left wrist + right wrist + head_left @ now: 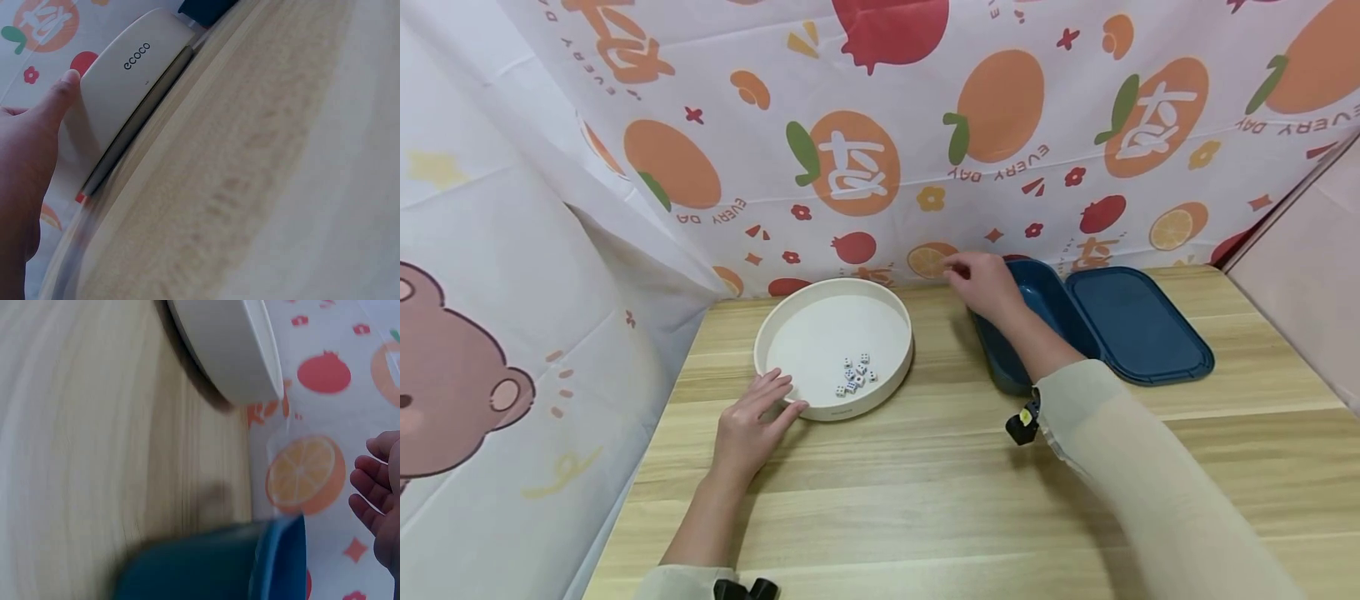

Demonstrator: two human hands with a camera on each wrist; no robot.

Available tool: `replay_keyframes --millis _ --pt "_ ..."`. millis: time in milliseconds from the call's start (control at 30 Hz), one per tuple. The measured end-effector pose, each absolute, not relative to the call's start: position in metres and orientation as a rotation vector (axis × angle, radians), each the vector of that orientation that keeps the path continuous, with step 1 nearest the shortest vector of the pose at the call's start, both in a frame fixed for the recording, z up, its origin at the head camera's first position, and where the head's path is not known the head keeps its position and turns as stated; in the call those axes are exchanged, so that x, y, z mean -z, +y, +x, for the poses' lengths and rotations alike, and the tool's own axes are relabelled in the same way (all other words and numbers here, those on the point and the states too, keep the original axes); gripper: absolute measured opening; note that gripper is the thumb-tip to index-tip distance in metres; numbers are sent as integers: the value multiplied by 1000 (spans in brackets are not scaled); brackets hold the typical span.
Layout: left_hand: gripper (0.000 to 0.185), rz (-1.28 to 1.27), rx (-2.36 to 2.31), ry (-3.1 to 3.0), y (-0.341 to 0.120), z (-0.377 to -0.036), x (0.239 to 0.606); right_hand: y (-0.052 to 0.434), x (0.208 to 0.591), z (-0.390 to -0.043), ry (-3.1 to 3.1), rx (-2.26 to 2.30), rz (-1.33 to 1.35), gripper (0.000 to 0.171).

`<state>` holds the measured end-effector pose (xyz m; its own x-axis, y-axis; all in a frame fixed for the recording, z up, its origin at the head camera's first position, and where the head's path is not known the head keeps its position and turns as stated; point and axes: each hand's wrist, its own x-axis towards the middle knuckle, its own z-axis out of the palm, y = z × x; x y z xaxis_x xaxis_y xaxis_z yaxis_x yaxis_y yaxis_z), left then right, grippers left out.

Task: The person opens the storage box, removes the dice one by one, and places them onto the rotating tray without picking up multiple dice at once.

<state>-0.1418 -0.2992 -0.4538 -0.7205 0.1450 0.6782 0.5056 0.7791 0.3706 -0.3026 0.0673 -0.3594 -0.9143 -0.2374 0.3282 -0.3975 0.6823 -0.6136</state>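
Dice (855, 375) tray (790, 312) sits on wooden table (925, 500), fruit-print cloth (925, 125) behind.

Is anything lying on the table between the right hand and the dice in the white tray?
Nothing visible on the bare table between them; only the white tray rim encloses the dice. The right hand hovers by the blue box.
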Motion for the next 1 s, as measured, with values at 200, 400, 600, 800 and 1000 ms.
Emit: replay_keyframes --millis 200,400,600,800,1000 --pt "37 -483 720 -2330 -299 -142 452 92 372 -315 -2746 -1076 386 24" --pt "37 -479 714 -2340 -300 -143 453 108 392 -324 -2979 -991 252 30" --pt "38 -481 709 -2342 -301 -143 453 115 404 -328 -3204 -802 302 42" --pt "38 -476 708 -2348 -301 -143 453 115 412 -330 -3377 -652 417 50" --pt "37 -487 719 -2317 -300 -143 452 115 414 -329 -3399 -594 428 48"
